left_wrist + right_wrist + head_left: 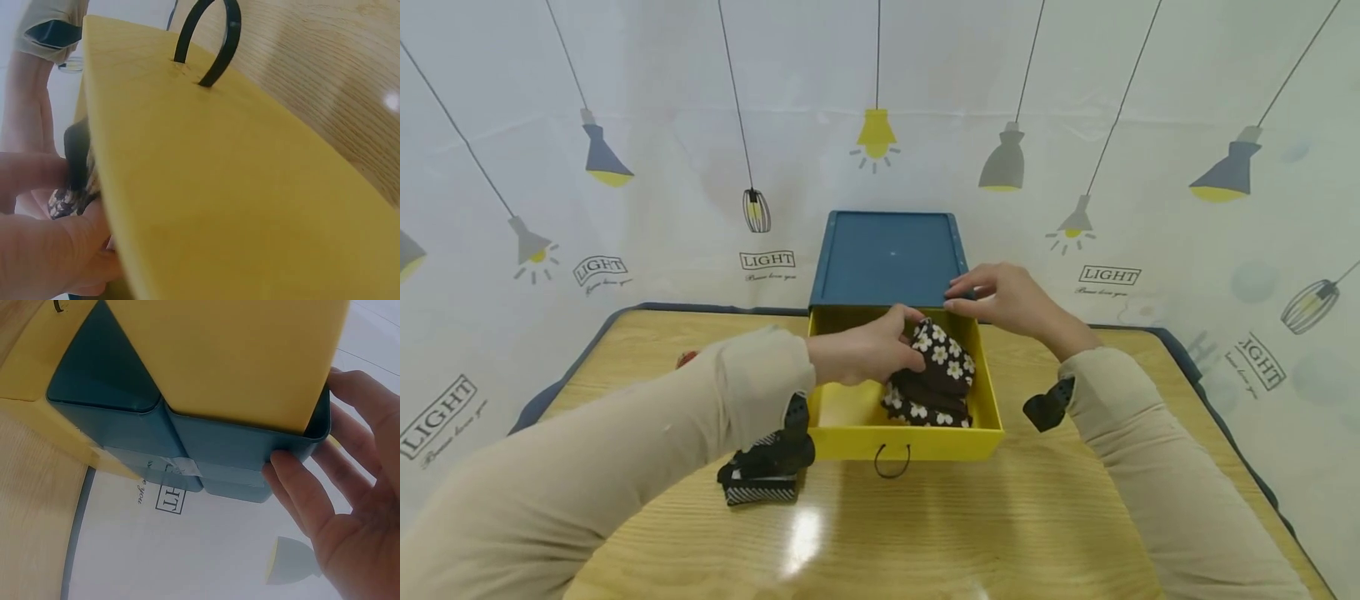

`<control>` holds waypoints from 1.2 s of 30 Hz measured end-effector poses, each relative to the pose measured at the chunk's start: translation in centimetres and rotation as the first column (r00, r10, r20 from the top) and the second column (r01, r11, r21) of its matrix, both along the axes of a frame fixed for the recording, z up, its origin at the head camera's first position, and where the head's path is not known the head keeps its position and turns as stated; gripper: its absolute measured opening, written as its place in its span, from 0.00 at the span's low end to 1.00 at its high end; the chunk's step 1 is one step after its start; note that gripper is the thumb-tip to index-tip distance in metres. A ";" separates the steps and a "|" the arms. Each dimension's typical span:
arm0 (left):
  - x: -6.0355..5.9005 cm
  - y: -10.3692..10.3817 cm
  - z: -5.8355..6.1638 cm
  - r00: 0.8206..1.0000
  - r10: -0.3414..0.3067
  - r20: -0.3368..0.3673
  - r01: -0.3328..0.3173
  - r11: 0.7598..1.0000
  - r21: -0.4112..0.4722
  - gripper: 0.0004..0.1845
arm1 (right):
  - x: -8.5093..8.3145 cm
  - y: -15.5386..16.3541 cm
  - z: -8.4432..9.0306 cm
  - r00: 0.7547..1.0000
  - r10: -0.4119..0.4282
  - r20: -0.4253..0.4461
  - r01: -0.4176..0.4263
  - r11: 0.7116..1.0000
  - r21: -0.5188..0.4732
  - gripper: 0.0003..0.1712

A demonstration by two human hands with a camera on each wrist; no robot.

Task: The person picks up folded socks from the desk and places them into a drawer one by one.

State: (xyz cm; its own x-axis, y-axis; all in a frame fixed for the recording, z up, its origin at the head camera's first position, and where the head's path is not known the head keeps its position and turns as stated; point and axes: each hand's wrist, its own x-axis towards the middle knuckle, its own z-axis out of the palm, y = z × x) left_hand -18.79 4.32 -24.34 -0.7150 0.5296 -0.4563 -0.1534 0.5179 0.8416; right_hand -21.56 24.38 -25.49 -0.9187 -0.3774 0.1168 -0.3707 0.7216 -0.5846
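Yellow drawer out of its case, patterned cloth inside

Container: the yellow drawer (842,444) projects forward from the blue case (887,258); its front carries a dark loop handle (229,45). Contents: a dark patterned cloth (953,365) with white flowers, in the drawer's right half; yellow floor shows on the left.

Left hand (871,348): reaches over the left wall; thumb and fingers nearly closed, pinching the cloth.

Right hand (1013,302): fingers parted and bent around the case's right front corner, gripping it.

Edges: the drawer walls stand above the cloth's lower folds. Worktop (925,542) surface extends before the drawer and to its right. At the left front corner lies a black-and-white striped item (762,492), partly hidden by the left wrist gear.
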 end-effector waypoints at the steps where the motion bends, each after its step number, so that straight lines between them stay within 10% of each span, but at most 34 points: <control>1: 0.0 0.1 0.0 1.000 0.001 0.004 -0.001 1.000 -0.001 0.30 | 0.0 0.0 0.0 1.000 -0.002 0.001 0.002 1.000 0.001 0.15; 17: 1.1 -1.2 1.1 0.998 -0.059 -0.028 0.056 0.994 -0.095 0.35 | 0.1 0.0 0.1 1.000 -0.018 0.019 0.018 1.000 0.006 0.15; 25: 1.5 -3.7 1.2 0.978 -0.087 -0.188 0.076 0.995 -0.063 0.36 | 0.0 -0.2 0.0 1.000 -0.005 0.012 0.005 1.000 -0.006 0.15; 29: 1.8 -5.3 1.6 0.952 -0.048 -0.301 0.055 0.998 0.012 0.33 | 0.0 -0.2 0.0 1.000 0.005 0.005 -0.005 1.000 -0.003 0.14; 36: 1.6 -8.6 1.9 0.845 0.024 -0.534 0.057 0.989 0.134 0.25 | 0.0 0.1 -0.1 1.000 0.013 -0.005 -0.013 1.000 0.008 0.15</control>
